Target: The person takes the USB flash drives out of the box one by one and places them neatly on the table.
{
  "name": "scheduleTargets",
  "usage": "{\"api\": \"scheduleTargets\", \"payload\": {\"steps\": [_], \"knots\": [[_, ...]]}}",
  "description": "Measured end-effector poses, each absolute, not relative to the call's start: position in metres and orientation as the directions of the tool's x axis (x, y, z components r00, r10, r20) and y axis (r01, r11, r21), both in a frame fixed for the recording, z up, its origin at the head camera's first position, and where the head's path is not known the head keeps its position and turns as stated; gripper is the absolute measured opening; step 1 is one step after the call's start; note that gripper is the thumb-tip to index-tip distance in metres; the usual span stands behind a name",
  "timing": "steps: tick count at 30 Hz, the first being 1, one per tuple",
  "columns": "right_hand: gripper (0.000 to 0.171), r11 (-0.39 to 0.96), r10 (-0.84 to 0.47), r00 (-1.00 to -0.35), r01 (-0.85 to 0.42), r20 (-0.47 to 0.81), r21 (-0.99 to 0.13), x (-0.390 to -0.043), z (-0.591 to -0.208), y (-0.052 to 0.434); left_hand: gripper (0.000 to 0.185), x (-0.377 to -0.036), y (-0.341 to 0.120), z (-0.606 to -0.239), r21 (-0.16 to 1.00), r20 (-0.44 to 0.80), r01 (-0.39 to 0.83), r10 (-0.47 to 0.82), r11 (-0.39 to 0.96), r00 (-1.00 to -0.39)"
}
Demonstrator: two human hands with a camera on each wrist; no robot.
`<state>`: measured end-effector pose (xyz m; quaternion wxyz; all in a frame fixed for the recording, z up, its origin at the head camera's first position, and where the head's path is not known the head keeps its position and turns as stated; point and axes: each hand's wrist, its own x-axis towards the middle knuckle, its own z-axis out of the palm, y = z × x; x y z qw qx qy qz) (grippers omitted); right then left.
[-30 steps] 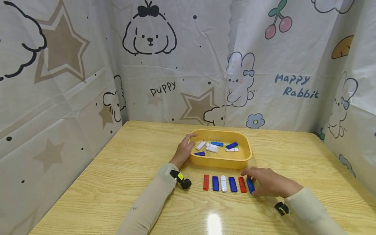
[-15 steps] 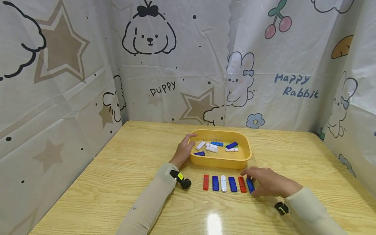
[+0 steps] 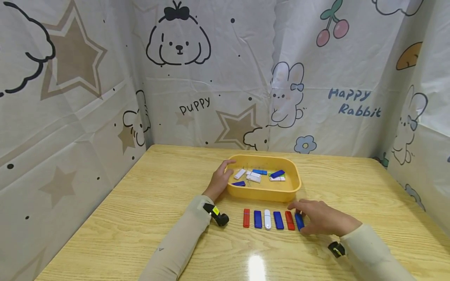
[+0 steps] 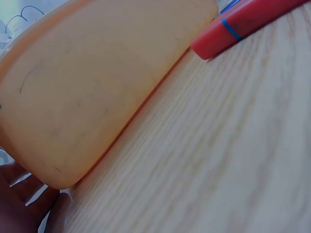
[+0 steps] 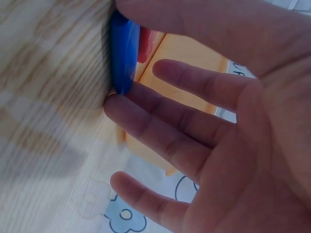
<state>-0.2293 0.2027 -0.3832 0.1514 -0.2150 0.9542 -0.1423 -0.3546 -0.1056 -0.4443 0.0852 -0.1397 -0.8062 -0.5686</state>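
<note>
A yellow tray [image 3: 264,192] sits mid-table and holds several small white and blue sticks [image 3: 254,178]. My left hand [image 3: 225,168] grips the tray's left rim, thumb over the edge; the left wrist view shows the tray wall [image 4: 97,97] close up and a red stick [image 4: 243,24] beyond it. In front of the tray lies a row of sticks: red [image 3: 246,217], blue [image 3: 258,219], white [image 3: 267,219], blue [image 3: 278,220], red [image 3: 290,220], blue [image 3: 299,221]. My right hand [image 3: 299,217] lies low on the table and pinches that last blue stick [image 5: 124,53] by its ends, between thumb and a fingertip.
The wooden table [image 3: 147,203] is walled in by cartoon-print sheets [image 3: 197,78] at the back and on both sides. A wrist camera [image 3: 219,217] on my left forearm sits just left of the row. A light glare [image 3: 256,267] marks the near edge.
</note>
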Motion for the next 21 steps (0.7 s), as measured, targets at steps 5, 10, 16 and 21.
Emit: {"api": "scheduleTargets", "payload": {"steps": [5,10,16,21], "knots": [[0.057,0.855,-0.481,-0.85,-0.401,-0.216,-0.33,-0.2287,-0.383,0.2046,0.038,-0.3553,-0.1054,-0.4447,0.896,0.299,0.324,0.129,0.304,-0.946],[0.058,0.86,-0.474,-0.852,-0.391,-0.225,-0.329,-0.2291,-0.3834,0.2051,0.038,-0.3544,-0.1054,-0.4445,0.903,0.284,0.311,0.13,0.297,-0.95],[0.058,0.87,-0.449,-0.863,-0.365,-0.23,-0.332,-0.2303,-0.3831,0.2048,0.038,-0.3554,-0.1055,-0.4453,0.903,0.28,0.307,0.132,0.299,-0.951],[0.057,0.837,-0.501,-0.851,-0.431,-0.156,-0.337,-0.2315,-0.3799,0.2056,0.038,-0.3558,-0.1057,-0.4451,0.901,0.28,0.307,0.129,0.306,-0.951]]}}
